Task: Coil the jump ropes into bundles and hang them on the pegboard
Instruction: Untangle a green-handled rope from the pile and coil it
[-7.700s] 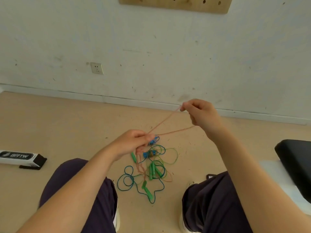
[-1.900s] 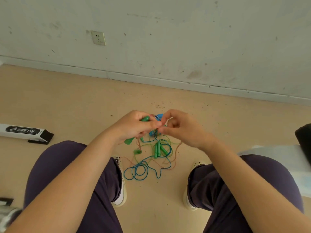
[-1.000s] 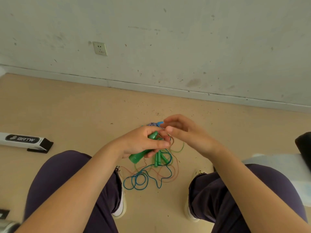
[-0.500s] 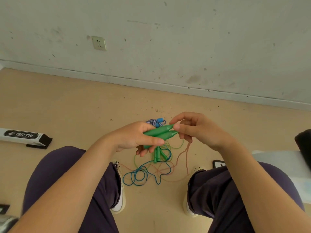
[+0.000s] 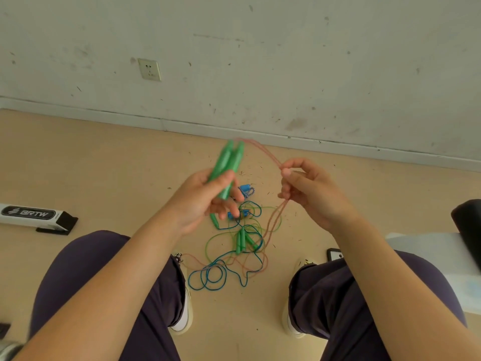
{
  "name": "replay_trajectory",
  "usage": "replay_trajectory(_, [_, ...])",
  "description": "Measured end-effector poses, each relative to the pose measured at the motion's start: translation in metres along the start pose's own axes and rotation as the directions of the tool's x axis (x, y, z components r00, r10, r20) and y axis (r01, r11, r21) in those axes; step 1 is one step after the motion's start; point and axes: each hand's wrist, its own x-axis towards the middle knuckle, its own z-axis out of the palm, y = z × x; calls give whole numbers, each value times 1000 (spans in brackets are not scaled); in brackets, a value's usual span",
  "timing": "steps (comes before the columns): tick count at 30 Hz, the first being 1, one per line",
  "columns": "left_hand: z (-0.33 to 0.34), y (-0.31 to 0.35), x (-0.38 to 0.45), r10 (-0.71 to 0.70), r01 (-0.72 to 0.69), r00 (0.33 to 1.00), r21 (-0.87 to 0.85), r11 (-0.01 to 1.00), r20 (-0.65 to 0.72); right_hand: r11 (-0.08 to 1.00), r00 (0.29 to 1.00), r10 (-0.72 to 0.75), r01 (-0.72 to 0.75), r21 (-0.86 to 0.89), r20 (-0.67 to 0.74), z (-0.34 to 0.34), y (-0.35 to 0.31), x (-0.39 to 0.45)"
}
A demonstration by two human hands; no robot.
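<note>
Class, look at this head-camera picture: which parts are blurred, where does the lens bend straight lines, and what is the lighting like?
Head view: the green handles in the left hand are smeared by motion, while the right hand pinching the pink rope is sharper; the skirting board bows from wide-angle distortion; the light is soft and even, with faint shadows and no glare.

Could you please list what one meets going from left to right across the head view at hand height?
White box → left hand holding green handles → orange cord → right hand → black object.
</note>
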Motion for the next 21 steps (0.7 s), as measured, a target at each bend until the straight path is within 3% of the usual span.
replay_trajectory(3, [-6,1,6,60,-87,950,-74,993,-306,986,991,-26,4,-167,-128,-2,3,3])
replay_trajectory(6, [-8,-7,9,64,20,923,213,977,-380,901,997,-2,-33,-433,-80,8,6,1])
replay_trajectory(9, [-5,-16,8,-26,180,963,565,805,-269,834,992,90,-23,-551,94,22,8,-5])
replay_trajectory(11, [-1,-19,6,-121,183,983,724,665,-138,846,983,110,-17,-533,143,29,6,-7])
replay_trajectory(13, [2,-21,5,-211,136,977,796,590,-11,870,983,89,1,-493,159,34,1,-8])
replay_trajectory(17, [12,-18,1,-327,119,932,721,682,157,890,986,9,68,-450,169,38,-3,-10])
replay_trajectory(21, [17,-18,-2,-377,133,902,695,706,210,885,981,-19,107,-454,195,41,0,-9])
